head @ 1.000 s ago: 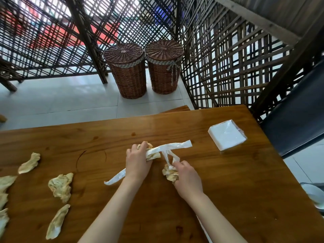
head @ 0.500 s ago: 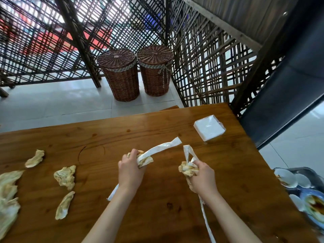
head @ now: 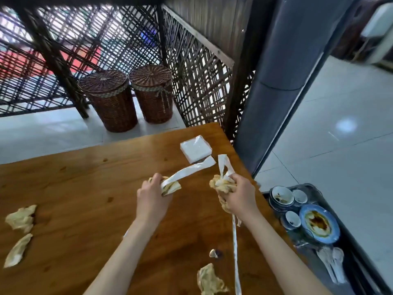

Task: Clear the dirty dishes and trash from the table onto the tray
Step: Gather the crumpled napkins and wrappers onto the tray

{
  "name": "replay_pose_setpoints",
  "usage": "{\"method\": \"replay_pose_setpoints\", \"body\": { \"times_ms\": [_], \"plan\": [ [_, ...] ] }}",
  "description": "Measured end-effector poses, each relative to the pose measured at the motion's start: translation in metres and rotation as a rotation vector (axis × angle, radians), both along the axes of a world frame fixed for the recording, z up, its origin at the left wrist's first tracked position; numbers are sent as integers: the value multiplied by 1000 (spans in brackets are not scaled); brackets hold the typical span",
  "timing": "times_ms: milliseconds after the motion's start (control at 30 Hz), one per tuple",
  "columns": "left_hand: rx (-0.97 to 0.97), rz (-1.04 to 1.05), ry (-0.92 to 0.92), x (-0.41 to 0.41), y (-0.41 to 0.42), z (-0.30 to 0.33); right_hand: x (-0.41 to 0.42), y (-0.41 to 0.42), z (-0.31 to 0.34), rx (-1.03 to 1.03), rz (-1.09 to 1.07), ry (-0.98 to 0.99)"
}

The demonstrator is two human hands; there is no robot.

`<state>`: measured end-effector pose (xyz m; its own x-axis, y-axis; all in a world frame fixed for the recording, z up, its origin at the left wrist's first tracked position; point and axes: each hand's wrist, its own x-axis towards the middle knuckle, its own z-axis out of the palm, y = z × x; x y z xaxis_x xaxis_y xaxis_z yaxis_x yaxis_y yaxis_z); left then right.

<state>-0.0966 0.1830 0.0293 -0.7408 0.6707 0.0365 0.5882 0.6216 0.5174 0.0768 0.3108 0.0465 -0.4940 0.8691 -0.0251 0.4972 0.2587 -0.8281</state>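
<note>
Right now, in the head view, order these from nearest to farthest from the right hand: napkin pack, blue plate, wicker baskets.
From the right hand:
1. Napkin pack, ahead on the table.
2. Blue plate, right, on the tray.
3. Wicker baskets, on the floor beyond the table.

I see bare wood on the table (head: pixel 85 188) between my hands and the soiled napkins at the left (head: pixel 20 218). The napkin pack (head: pixel 195 149) blocks the far right corner; the tray (head: pixel 344 279) beside the right edge is crowded with dishes (head: pixel 319 223).

Two lidded wicker baskets (head: pixel 129 96) beside lattice (head: pixel 197 77)
</note>
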Motion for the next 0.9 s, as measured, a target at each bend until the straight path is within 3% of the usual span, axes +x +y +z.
{"method": "replay_pose_setpoints", "body": {
  "times_ms": [533, 900],
  "plan": [
    [29, 115, -122, 251, 145, -17, 245, 160, -26, 42, 87, -213],
    [21, -42, -198, 361, 217, -36, 329, 211, -64, 58, -12, -240]
  ]
}}
